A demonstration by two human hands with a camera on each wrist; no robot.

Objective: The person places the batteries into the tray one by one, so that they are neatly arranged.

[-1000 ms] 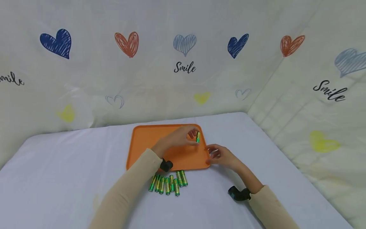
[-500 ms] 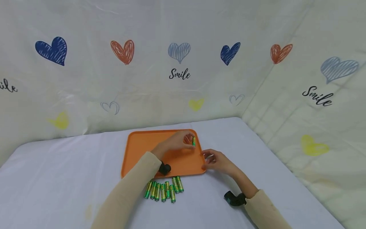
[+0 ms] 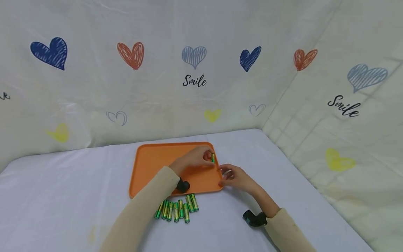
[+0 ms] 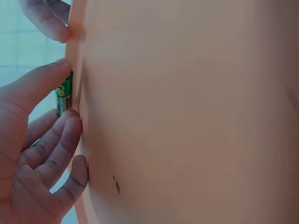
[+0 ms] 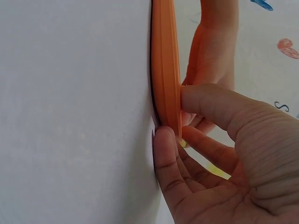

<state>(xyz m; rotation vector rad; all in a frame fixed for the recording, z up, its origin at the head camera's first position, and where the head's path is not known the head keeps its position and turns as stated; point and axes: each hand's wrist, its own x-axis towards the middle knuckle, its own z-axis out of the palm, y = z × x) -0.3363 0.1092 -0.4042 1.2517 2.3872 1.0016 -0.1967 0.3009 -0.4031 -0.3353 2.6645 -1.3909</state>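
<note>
Thumb and fingers of the left hand (image 3: 197, 156) clamp a slim, cylindrical green-and-gold battery (image 3: 212, 158) at the smooth orange tray's (image 3: 152, 161) right rim; the right hand's (image 3: 238, 179) curled fingers grip that raised rim. Matching batteries (image 3: 176, 212) lie row-like on the white cloth-covered table (image 3: 78, 199).

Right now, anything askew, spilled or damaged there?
Small dark marks on the orange tray's floor, left wrist view; scratch or dirt, can't tell. The loose batteries near it form an uneven row. No spill visible.

White-covered table (image 3: 72, 196), orange tray (image 3: 151, 159), green batteries (image 3: 176, 212)
</note>
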